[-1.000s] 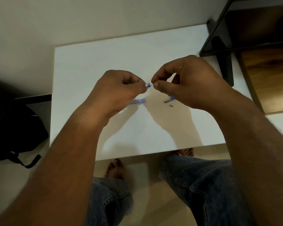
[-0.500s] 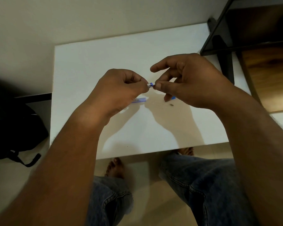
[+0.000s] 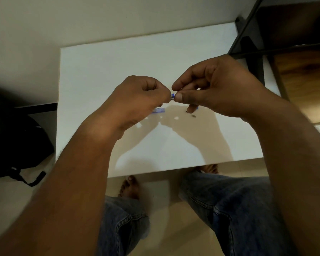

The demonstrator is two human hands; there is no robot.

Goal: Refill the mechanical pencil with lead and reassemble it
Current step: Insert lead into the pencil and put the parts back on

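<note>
Above the white table [image 3: 107, 74] my left hand [image 3: 137, 100] grips the blue mechanical pencil [image 3: 172, 96]; only its short blue and white end shows between my two hands. My right hand [image 3: 211, 87] pinches at that end with thumb and forefinger; what it holds there is too small to make out. A flat blue lead case [image 3: 158, 110] lies on the table under my left hand. A blue pencil part [image 3: 197, 108] with a dark tip peeks out under my right fingers, and a tiny dark piece [image 3: 193, 116] lies beside it.
A dark metal shelf frame [image 3: 248, 34] with a wooden board stands at the table's right. A black bag [image 3: 15, 141] lies on the floor at the left. My knees in jeans and my bare feet are below the table's near edge.
My right forefinger lifted off the pencil's end half a second ago and has come back down into a pinch. My left hand has stayed where it was.
</note>
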